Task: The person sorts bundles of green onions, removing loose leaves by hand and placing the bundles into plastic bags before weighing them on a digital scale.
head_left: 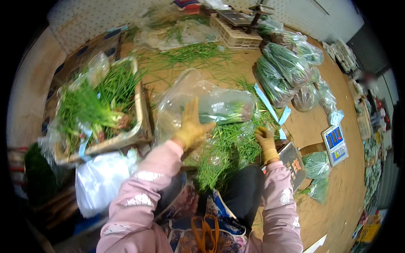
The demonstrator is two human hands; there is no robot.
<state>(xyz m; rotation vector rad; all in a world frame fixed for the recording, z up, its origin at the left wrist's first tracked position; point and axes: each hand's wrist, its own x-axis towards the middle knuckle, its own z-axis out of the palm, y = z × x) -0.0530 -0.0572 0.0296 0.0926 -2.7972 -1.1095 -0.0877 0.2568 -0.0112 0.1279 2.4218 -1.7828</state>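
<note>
My left hand (192,126), in a yellow glove, is open with its fingers spread over a clear plastic bag (177,99). Inside the bag lies a bundle of green onions (230,111), its pale root end toward the right. My right hand (265,141), gloved in yellow too, has its fingers curled closed beside a heap of loose green onion leaves (230,147); whatever they may hold is hidden. Just beyond that hand runs a light-blue strip (266,103).
At left stands a pale crate (144,114) full of green onions, with a white plastic bag (99,181) before it. Filled clear bags (287,63) are piled at far right, near a scale display (336,143). A dark scale platform (291,164) sits right of my knees.
</note>
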